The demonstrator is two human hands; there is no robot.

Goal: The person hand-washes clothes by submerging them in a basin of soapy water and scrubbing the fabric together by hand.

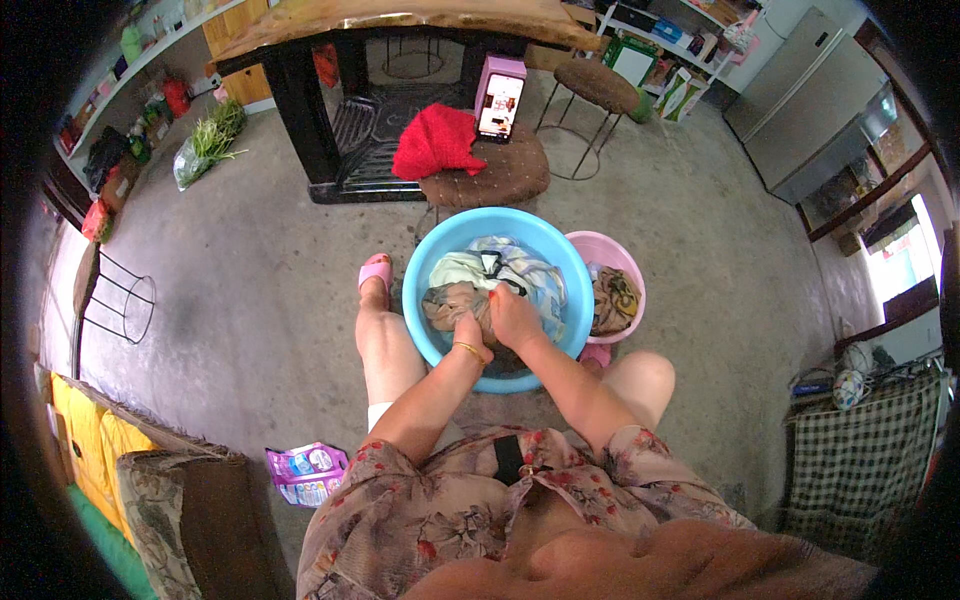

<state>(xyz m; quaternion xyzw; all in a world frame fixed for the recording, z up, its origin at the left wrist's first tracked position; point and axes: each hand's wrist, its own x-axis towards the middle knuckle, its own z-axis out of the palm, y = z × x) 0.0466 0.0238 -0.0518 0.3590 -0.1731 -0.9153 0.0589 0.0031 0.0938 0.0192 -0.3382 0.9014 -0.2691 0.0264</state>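
Between my knees a light blue plastic basin stands on the floor with wet clothes inside. Both hands are over the basin, close together. My left hand, with a gold bangle at its wrist, grips a tan-brown cloth. Beside it my right hand is closed in a fist on the same cloth. White and pale blue garments with dark trim lie beyond them in the basin. A smaller pink basin, partly behind the blue one, holds a brown patterned cloth.
A cushioned stool ahead bears a red cloth and a propped phone. Behind it stands a wooden-topped table. A purple pouch lies on the floor at my left. Another round stool is farther right.
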